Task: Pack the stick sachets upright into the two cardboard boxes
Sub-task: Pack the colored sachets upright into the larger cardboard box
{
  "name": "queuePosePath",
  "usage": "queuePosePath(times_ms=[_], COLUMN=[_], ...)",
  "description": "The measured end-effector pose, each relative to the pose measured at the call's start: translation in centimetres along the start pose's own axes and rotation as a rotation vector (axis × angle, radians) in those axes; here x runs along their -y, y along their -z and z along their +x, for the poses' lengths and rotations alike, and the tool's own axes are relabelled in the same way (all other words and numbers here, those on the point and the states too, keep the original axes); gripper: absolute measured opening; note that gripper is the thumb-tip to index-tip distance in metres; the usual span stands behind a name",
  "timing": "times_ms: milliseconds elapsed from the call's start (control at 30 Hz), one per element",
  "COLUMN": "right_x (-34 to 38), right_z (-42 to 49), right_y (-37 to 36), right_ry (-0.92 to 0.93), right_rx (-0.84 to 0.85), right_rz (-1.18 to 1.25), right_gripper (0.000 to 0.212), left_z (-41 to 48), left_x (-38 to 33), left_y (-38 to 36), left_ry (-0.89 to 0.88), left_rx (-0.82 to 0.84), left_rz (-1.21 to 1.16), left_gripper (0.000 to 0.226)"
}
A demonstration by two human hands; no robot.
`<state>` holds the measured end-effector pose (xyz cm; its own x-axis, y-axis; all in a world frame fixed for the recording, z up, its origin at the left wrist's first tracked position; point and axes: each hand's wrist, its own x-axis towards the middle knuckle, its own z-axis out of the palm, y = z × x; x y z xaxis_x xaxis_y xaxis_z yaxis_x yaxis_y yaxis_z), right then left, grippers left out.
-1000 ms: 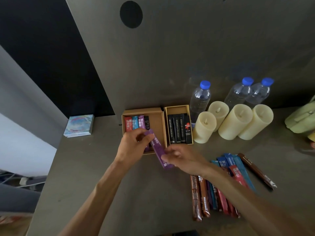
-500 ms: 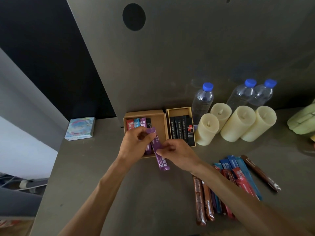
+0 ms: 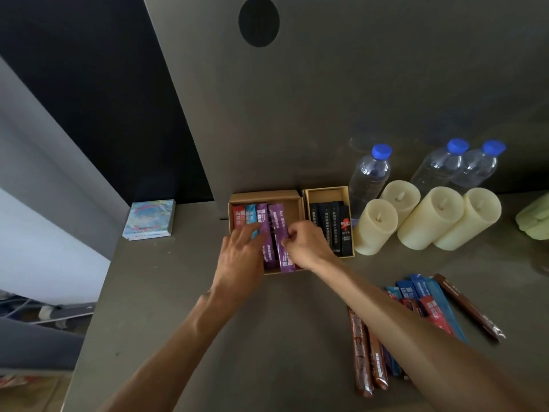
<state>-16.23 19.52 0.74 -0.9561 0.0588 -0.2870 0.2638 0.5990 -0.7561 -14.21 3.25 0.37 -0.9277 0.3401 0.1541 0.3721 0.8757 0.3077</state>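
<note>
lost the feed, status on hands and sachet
Right hand pinches purple sachet in left box. Left hand rests on packed sachets. Nothing in the way.

A plain indoor work corner, more office or studio than home: a bare grey tabletop [image 3: 178, 322] backed by a grey panel [image 3: 326, 99] with a round hole [image 3: 258, 21] (its use cannot be told), cables [image 3: 44, 312] low at the left, and water bottles [image 3: 370, 176] lined up with cream pillar candles [image 3: 430, 218].
</note>
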Motion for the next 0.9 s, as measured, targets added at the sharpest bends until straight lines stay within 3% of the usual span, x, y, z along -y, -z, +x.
queuePosePath(times_ms=[100,367,467,667,900], right_x=[0.4,0.2,-0.2,-0.4,-0.7], right_z=[1.2,1.2,0.9,1.2,0.7], right_y=[-0.9,-2.3,-2.3,-2.2,-1.9], right_ry=[-0.03,0.115,0.138,0.134,0.179], right_rx=[-0.056,-0.136,-0.142,-0.11,-0.128], right_rz=[-0.076,-0.29,-0.416,-0.342,-0.337], right_gripper=[0.004,0.036,0.038,0.023,0.03], left_z=[-0.4,0.2,0.4,0.3,0.5], left_x=[0.7,1.6,1.7,2.1,1.8], left_y=[-0.7,-1.3,-1.3,-1.1,-1.0], left_ry=[-0.043,-0.121,-0.132,-0.162,-0.137], left_rx=[0.138,0.224,0.241,0.262,0.261], left_rz=[0.139,0.281,0.311,0.331,0.323], left_gripper=[0.067,0.069,0.068,0.069,0.077])
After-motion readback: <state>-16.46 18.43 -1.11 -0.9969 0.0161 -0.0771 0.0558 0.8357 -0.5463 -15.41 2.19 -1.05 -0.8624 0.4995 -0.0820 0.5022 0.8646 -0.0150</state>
